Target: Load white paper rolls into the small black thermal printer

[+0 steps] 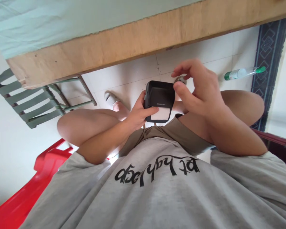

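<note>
A black handheld device (pixel 160 92) with rounded corners is above my lap. It has a dark upper part and a white panel (pixel 163 113) at its lower end. My left hand (pixel 141 112) grips the device from the left, its thumb lying on the edge of the white panel and its other fingers mostly hidden behind. My right hand (pixel 202 87) is raised at the device's right side, thumb and fingers apart, with nothing visible in it. The thumb tip comes close to the device's upper right edge; whether they touch I cannot tell.
Ahead runs a wooden board edge (pixel 109 47) beside pale green cloth (pixel 62 19). A folding stool with green straps (pixel 35 108) stands at left, above a red plastic chair (pixel 26 197). A clear bottle with a green cap (pixel 243 73) lies on the tiled floor at right.
</note>
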Demonstrator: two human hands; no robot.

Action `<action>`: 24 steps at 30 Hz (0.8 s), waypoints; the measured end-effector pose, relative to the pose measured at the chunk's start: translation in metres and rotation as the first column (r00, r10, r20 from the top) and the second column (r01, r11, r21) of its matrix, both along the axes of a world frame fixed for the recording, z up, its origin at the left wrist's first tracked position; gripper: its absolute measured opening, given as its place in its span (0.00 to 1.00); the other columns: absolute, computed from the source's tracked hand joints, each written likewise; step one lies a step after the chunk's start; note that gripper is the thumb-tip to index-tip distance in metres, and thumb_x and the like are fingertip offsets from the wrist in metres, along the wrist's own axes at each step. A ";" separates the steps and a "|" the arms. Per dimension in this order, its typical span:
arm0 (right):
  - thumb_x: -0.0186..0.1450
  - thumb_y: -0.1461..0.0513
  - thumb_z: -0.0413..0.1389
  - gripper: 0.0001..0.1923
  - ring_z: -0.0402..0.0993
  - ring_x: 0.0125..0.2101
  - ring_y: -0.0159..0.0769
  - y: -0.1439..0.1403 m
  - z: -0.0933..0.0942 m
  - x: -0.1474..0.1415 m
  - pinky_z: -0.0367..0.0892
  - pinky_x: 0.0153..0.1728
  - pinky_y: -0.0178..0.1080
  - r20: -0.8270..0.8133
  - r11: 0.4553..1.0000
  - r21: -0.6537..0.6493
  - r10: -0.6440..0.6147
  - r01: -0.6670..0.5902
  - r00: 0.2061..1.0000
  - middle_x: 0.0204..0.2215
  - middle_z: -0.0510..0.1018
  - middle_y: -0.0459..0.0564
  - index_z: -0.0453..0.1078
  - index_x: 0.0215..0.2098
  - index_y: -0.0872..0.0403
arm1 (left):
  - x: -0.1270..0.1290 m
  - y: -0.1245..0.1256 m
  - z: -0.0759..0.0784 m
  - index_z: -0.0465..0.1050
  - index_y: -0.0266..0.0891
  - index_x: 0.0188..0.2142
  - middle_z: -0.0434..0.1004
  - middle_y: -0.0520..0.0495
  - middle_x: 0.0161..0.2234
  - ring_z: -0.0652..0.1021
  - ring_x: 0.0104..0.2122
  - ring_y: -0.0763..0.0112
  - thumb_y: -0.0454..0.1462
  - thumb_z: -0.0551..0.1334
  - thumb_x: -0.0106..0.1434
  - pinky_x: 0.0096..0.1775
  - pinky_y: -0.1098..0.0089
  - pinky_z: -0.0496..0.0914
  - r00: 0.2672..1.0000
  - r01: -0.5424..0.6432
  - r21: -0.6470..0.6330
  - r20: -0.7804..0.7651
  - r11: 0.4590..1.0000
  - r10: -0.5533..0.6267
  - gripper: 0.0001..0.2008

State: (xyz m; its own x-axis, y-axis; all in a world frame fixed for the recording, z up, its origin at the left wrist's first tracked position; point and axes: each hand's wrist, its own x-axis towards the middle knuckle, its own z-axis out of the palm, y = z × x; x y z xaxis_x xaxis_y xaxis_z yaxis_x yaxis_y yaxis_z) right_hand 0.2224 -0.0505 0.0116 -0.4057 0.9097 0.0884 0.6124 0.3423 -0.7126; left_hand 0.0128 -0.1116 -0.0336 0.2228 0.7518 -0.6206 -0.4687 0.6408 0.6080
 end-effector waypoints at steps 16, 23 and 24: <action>0.67 0.39 0.64 0.45 0.77 0.42 0.33 -0.007 -0.044 -0.016 0.78 0.37 0.36 -0.340 0.816 -0.522 0.066 -0.246 0.938 0.58 0.76 0.58 0.52 0.70 0.51 | -0.007 0.000 -0.005 0.77 0.42 0.44 0.80 0.49 0.35 0.85 0.39 0.58 0.53 0.84 0.48 0.36 0.64 0.78 0.995 -0.100 -0.047 -0.025 0.994 0.098 0.32; 0.69 0.45 0.61 0.39 0.78 0.51 0.41 -0.010 -0.036 -0.020 0.81 0.47 0.43 -0.204 0.874 -0.466 0.047 -0.139 0.978 0.61 0.75 0.60 0.55 0.70 0.52 | -0.005 0.005 -0.003 0.78 0.41 0.41 0.84 0.43 0.40 0.84 0.59 0.44 0.59 0.72 0.62 0.51 0.55 0.84 0.983 -0.173 -0.117 0.038 0.978 0.178 0.24; 0.69 0.45 0.61 0.39 0.77 0.55 0.43 -0.010 -0.035 -0.020 0.82 0.51 0.46 -0.163 0.891 -0.440 0.048 -0.117 0.985 0.63 0.74 0.61 0.56 0.70 0.52 | -0.004 0.006 -0.004 0.78 0.41 0.40 0.85 0.43 0.40 0.84 0.58 0.45 0.59 0.70 0.64 0.51 0.55 0.84 0.981 -0.184 -0.131 0.035 0.974 0.190 0.24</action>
